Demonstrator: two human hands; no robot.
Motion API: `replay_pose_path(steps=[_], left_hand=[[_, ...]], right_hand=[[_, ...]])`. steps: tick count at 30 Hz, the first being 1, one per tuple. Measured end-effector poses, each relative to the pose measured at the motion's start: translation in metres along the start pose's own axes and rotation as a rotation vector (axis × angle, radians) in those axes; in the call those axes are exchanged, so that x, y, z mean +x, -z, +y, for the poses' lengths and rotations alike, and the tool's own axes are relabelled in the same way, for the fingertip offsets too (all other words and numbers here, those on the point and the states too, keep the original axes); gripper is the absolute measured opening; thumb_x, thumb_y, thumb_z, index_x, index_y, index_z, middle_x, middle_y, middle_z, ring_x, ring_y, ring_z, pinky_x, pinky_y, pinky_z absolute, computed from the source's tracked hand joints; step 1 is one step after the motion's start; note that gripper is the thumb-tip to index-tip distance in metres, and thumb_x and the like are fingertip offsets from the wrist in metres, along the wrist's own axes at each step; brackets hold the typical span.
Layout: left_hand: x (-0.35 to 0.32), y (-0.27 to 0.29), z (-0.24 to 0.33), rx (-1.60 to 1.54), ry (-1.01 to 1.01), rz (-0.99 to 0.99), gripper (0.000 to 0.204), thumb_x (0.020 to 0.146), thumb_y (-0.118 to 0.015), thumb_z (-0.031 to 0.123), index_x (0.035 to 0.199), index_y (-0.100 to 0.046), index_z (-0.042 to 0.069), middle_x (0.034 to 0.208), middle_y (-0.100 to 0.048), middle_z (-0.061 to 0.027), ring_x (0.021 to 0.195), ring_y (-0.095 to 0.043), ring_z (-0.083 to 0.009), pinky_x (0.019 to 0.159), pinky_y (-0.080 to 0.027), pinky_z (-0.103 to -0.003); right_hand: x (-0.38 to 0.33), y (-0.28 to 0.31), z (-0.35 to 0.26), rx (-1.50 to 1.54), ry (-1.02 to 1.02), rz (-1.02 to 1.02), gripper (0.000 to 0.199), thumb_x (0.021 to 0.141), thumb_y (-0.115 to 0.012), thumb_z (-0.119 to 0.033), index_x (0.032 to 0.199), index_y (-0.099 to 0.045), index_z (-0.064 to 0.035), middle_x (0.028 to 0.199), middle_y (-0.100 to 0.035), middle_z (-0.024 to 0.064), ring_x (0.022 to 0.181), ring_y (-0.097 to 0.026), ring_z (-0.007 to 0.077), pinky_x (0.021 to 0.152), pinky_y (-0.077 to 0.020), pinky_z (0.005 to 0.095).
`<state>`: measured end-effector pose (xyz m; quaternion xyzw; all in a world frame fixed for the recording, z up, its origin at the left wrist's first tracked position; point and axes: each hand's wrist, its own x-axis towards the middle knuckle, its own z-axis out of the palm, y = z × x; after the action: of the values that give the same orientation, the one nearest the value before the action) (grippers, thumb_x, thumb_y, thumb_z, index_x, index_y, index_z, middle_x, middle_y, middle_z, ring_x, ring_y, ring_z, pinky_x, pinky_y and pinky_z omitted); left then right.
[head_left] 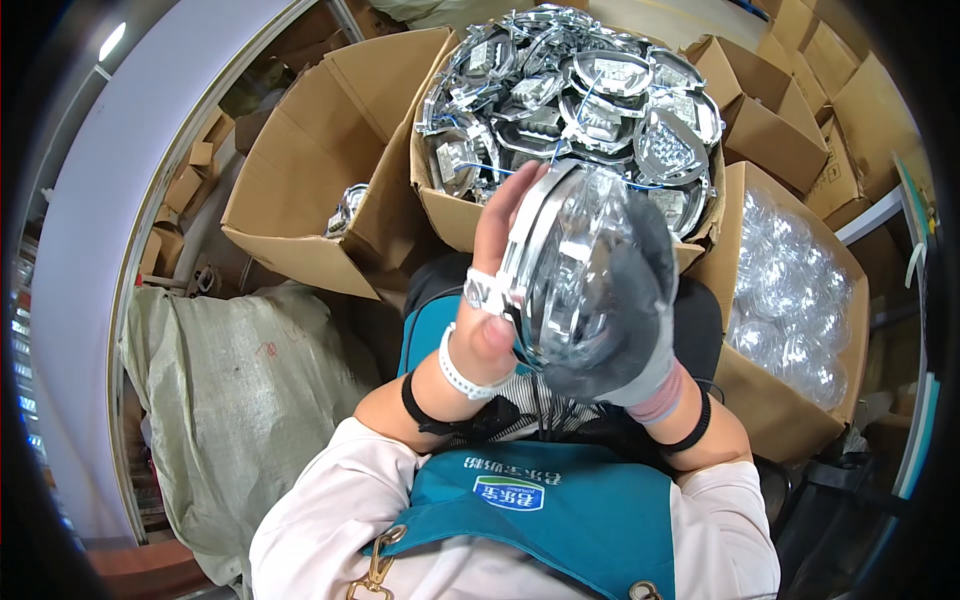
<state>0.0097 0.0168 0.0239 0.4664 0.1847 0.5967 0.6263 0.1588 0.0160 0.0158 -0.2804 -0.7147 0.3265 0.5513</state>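
Between both hands, over my lap, is a round lamp (548,275) with a chrome rim and a clear domed cover. My left hand (488,290), bare, presses its palm and fingers against the lamp's back on the left. My right hand (645,310), in a grey work glove, curls around the clear dome on the right. A thin blue wire runs close by the top of the lamp. Just beyond, a full carton (445,210) holds a heap of silvery lamp units (600,115) with blue wires.
Left of the heap stands an open carton (290,160) with a few silvery lamp parts (347,208) inside. On the right, another carton (780,415) is filled with clear domes (795,300). A pale green woven sack (250,390) lies left of me. More cartons (765,100) stand behind at right.
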Motion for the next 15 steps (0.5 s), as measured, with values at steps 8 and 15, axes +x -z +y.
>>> replay_pose_path(steps=[8,15], left_hand=[[0.002,-0.004,0.011,0.175,-0.047,-0.065,0.129,0.063,-0.08,0.064,0.151,-0.018,-0.006,0.158,-0.02,-0.0195,0.145,-0.025,-0.029,0.116,-0.019,-0.039],[-0.004,-0.003,0.014,0.328,-0.024,-0.144,0.12,0.063,-0.083,0.056,0.149,-0.026,-0.005,0.158,-0.018,-0.0206,0.147,-0.02,-0.0296,0.116,-0.016,-0.039]], right_hand=[[-0.005,0.025,0.0,-0.101,0.209,-0.013,0.111,0.058,-0.088,-0.051,0.146,-0.038,-0.0055,0.151,-0.028,0.0249,0.139,-0.031,0.0424,0.112,-0.0278,0.05],[-0.005,0.024,0.007,0.039,0.236,-0.072,0.112,0.058,-0.09,-0.047,0.147,-0.036,-0.0062,0.152,-0.028,0.0242,0.141,-0.029,0.0409,0.113,-0.0262,0.0489]])
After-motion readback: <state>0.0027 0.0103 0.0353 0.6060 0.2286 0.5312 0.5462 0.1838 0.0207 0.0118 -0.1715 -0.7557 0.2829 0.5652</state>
